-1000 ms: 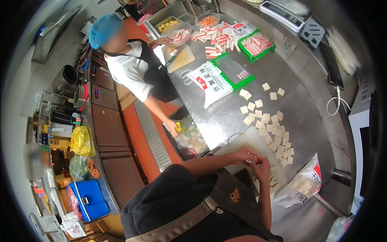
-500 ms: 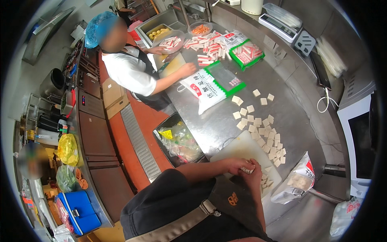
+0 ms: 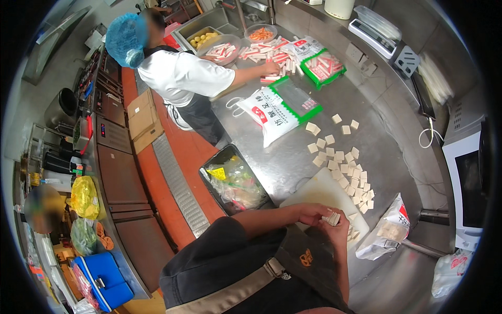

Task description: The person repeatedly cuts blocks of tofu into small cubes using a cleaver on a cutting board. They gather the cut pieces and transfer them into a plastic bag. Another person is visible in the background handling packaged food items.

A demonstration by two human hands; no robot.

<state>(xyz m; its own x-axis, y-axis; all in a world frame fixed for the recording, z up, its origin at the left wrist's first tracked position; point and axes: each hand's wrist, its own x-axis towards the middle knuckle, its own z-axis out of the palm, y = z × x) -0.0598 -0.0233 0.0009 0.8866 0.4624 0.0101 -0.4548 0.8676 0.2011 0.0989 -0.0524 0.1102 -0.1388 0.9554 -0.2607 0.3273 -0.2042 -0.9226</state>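
My left hand (image 3: 312, 213) and my right hand (image 3: 340, 229) meet over the near part of a white cutting board (image 3: 308, 194). Between them they grip a short row of pale, square, tofu-like pieces (image 3: 331, 217), pressed side by side; my fingers partly hide it. More pale squares (image 3: 354, 230) lie on the board beside my right hand. Beyond the board, many loose squares (image 3: 345, 170) are scattered over the steel table (image 3: 272, 167). To the right of my right hand lies an opened white bag (image 3: 387, 230), with pale contents showing through.
Across the table a co-worker (image 3: 183, 73) in a blue hairnet reaches toward a pile of crab sticks (image 3: 269, 55). Green-and-white bags (image 3: 277, 112) lie nearby. A black bin (image 3: 235, 180) of plastic waste stands at the table's left edge. A microwave (image 3: 468, 183) is at right.
My hands have shifted slightly, and the row of squares between them shows more clearly. The co-worker has leaned over the table, a hand moving from the board to the crab sticks.
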